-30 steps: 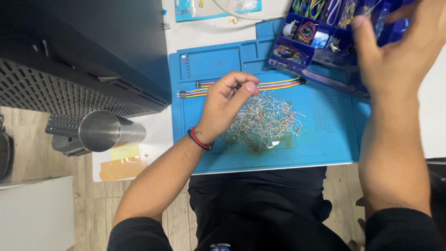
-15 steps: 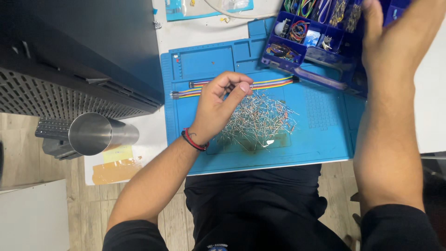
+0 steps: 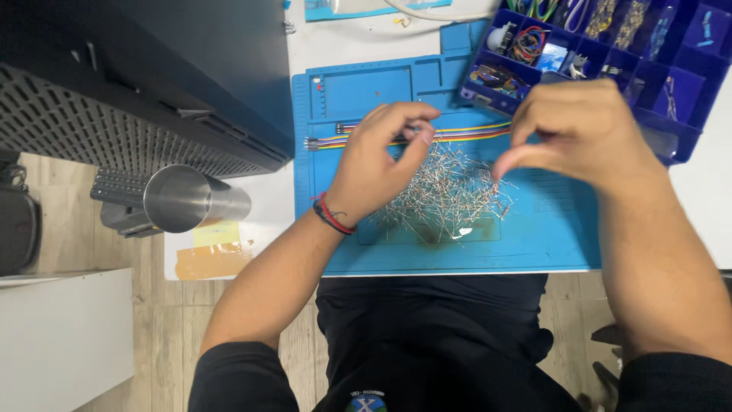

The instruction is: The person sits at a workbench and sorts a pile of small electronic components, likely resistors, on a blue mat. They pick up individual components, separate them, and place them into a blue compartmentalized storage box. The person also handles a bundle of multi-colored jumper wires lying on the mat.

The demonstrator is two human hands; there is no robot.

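Note:
A loose pile of small thin-legged wire components (image 3: 450, 194) lies in the middle of a blue work mat (image 3: 549, 244). My left hand (image 3: 377, 168) hovers over the pile's left edge, thumb and fingertips pinched on something small, seemingly one of the components. My right hand (image 3: 579, 133) hangs above the pile's right side, fingers curled down, thumb and forefinger nearly together; whether anything sits between them is hidden. A flat ribbon of multicoloured jumper wires (image 3: 465, 133) runs across the mat behind both hands.
A dark blue compartment box (image 3: 679, 69) with small parts and wire coils sits at the back right. A dark perforated case (image 3: 137, 84) fills the left. A shiny metal cup (image 3: 183, 198) stands beside it, near taped paper (image 3: 210, 255) on the white table.
My right hand has come down from the compartment box to just above the pile's right side. The left hand stays pinched over the pile's left edge.

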